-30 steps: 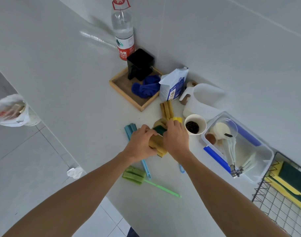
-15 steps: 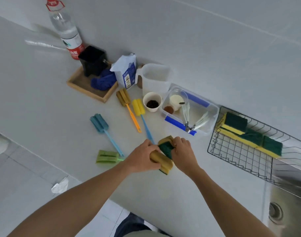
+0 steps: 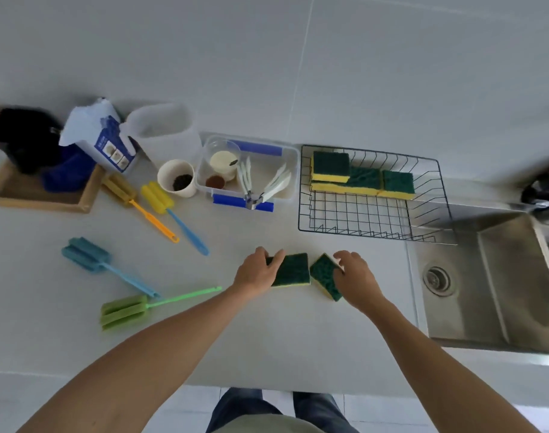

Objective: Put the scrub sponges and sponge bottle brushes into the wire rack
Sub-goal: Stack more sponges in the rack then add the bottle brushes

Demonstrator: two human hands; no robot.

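Observation:
My left hand (image 3: 257,271) grips a green-and-yellow scrub sponge (image 3: 293,270) lying flat on the counter. My right hand (image 3: 354,278) holds a second scrub sponge (image 3: 324,276), tilted, right beside the first. The black wire rack (image 3: 370,226) stands just behind them and has three scrub sponges (image 3: 360,178) along its back wall. Several sponge bottle brushes lie on the counter to the left: an orange one (image 3: 132,198), a yellow-headed one with a blue handle (image 3: 170,210), a blue one (image 3: 95,260) and a green one (image 3: 132,310).
A clear plastic tub (image 3: 285,170) with small utensils, a paper cup (image 3: 177,178), a white jug (image 3: 163,132), a paper bag (image 3: 98,135) and a wooden tray (image 3: 39,198) line the back. A steel sink (image 3: 498,285) lies right of the rack.
The stacked sponges held together in both hands have been split, one in each hand, and moved right toward the rack. My view has swung right, showing the sink.

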